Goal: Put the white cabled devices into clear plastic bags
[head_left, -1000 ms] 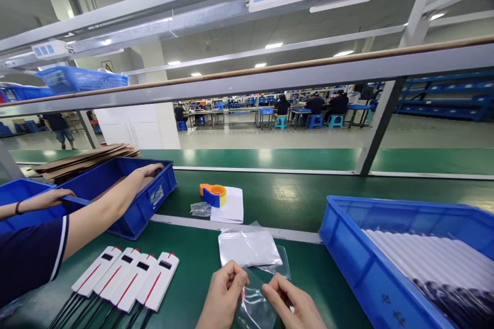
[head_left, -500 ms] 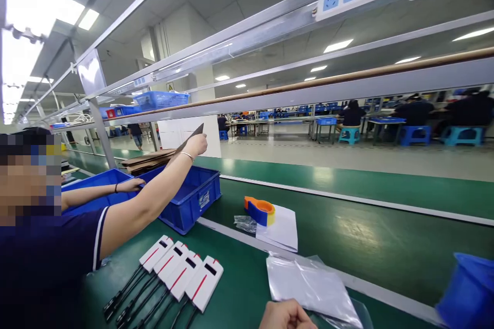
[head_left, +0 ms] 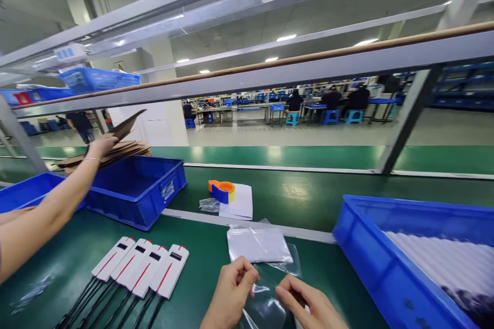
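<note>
At the bottom middle, my left hand [head_left: 233,290] pinches the edge of a clear plastic bag [head_left: 266,306]. My right hand [head_left: 311,300] grips the other side of it, thumb against fingers. A bit of something white shows beneath my right hand; its kind is hidden. Just beyond my hands lies a stack of clear plastic bags [head_left: 258,244]. To the left, several white devices [head_left: 170,272] with red stripes and black cables lie in a row on the green bench [head_left: 200,247].
A blue bin [head_left: 370,252] holding white tubular items stands at the right. Further back are a tape dispenser [head_left: 222,191], white paper [head_left: 241,203] and another blue bin [head_left: 135,190]. At left, a co-worker's arm [head_left: 57,205] holds a brown sheet [head_left: 129,124] above a cardboard stack.
The view has swung right, bringing the bin of white items into sight. Both my hands now show with a clear bag between them; before, only one closed hand appeared at the bottom edge.
</note>
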Motion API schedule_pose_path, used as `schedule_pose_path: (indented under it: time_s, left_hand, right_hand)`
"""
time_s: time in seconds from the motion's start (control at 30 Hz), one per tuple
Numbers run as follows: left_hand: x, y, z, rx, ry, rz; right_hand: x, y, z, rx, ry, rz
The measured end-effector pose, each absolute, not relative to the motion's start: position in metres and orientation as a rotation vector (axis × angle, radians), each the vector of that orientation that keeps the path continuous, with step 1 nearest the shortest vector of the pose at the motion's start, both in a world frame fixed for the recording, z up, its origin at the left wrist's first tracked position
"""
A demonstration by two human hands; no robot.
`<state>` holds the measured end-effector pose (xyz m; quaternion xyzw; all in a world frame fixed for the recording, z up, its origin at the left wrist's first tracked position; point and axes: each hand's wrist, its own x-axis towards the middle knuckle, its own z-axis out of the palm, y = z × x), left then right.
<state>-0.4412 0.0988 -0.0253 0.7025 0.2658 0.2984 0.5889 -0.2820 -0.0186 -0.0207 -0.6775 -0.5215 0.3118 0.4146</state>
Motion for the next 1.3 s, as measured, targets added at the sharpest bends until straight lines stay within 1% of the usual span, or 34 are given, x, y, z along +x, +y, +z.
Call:
schedule_pose_path:
  time_s: [0.17,0.47,0.6,0.7,0.77,0.87,0.93,0.97,1.03,1.17,1.3]
  left_hand:
    - [-0.443,0.101,-0.022,1.644,0.605,0.649]
    - [-0.442,0.098,-0.024,1.623,0.587,0.617]
    - [-0.442,0.097,-0.021,1.629,0.583,0.609]
    - [-0.443,0.097,-0.022,1.666,0.603,0.597]
    - [-0.444,0.096,-0.024,1.767,0.698,0.67]
    - [-0.445,0.091,-0.029,2.015,0.865,1.01]
    - [-0.444,0.086,-0.031,2.148,0.867,1.183]
    - [-0.443,0.083,-0.032,2.184,0.842,1.197]
    - [-0.44,0.079,-0.034,2.173,0.804,1.112]
    - [-0.437,0.081,-0.033,1.993,0.698,0.785]
    - [-0.437,0.084,-0.03,1.88,0.66,0.723]
  right_hand:
    - [-0.285,-0.022,-0.011,-1.647,-1.267,0.822]
    - [-0.289,-0.019,-0.023,-1.686,-1.261,0.759]
    - [-0.288,-0.021,-0.014,-1.643,-1.271,0.852]
    - [-0.289,-0.023,-0.006,-1.633,-1.297,0.836]
    - [-0.29,-0.023,-0.006,-1.663,-1.278,0.798]
    - [-0.294,-0.019,-0.013,-1.709,-1.211,0.751]
    - [-0.296,-0.017,-0.019,-1.707,-1.175,0.712]
    - [-0.298,-0.016,-0.022,-1.696,-1.17,0.7]
    - [-0.301,-0.014,-0.024,-1.673,-1.179,0.704]
    - [-0.302,-0.014,-0.025,-1.679,-1.226,0.741]
    - [-0.295,-0.015,-0.031,-1.598,-1.235,0.825]
